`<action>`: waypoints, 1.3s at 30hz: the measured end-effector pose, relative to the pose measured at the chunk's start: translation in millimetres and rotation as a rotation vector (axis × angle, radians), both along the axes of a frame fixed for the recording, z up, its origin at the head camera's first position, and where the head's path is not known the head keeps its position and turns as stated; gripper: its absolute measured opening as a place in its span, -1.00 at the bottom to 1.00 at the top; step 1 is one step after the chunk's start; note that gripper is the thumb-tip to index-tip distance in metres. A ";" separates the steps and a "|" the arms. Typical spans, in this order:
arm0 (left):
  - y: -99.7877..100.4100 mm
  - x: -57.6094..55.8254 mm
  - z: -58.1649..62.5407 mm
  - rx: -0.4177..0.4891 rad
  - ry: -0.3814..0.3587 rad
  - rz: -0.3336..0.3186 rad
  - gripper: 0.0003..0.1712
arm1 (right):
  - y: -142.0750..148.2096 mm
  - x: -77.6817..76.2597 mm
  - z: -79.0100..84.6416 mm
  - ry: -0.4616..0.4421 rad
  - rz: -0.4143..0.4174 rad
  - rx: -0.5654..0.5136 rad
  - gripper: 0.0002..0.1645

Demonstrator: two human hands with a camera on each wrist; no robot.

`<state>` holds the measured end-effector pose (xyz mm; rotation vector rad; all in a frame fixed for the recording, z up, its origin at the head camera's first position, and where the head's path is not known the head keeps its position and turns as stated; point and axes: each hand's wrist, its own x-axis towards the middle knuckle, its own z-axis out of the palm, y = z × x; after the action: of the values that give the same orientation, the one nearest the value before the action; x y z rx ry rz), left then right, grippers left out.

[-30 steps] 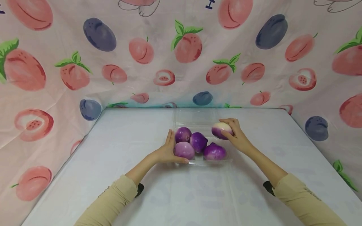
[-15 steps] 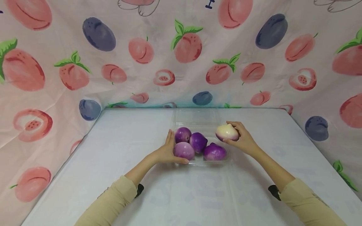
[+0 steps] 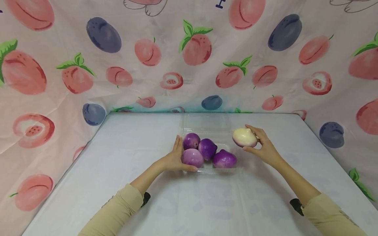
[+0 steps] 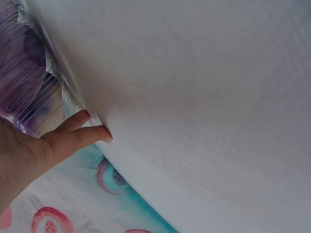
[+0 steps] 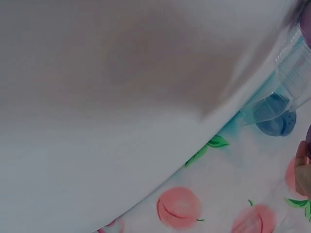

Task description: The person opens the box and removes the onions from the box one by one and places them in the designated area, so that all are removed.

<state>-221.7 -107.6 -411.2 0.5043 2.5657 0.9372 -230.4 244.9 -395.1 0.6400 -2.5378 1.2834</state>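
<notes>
A clear plastic box [image 3: 206, 169] with its lid [image 3: 205, 121] folded back stands mid-table. Inside lie purple onions: one at the back left [image 3: 191, 141], one in the middle [image 3: 207, 149], a paler one at the front left [image 3: 192, 158] and one at the front right [image 3: 224, 159]. My left hand [image 3: 174, 160] rests against the box's left side, fingers straight, thumb along its front edge. Right of the box, my right hand [image 3: 264, 147] holds a white-and-purple onion [image 3: 244, 137] above the table between thumb and fingers. In the left wrist view, the left fingers [image 4: 80, 137] lie beside the ribbed box wall.
A white cloth covers the table [image 3: 133, 131]. Behind and beside it hangs a pink curtain [image 3: 177, 49] printed with peaches and dark plums. Dark wrist bands [image 3: 296, 206] show near both beige sleeves [image 3: 115, 209].
My right hand has carried the onion to the right, off the box's back right corner, turning its white side more into view. The left hand and the box have stayed put.
</notes>
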 end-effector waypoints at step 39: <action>0.2 0.7 -2.2 -0.002 0.017 0.018 0.60 | 21.7 -58.9 -20.1 -0.078 -0.056 0.149 -0.19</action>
<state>-221.0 -107.4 -413.3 0.4922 2.5904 0.9404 -289.3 266.6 -415.2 0.5537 -2.7142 1.1303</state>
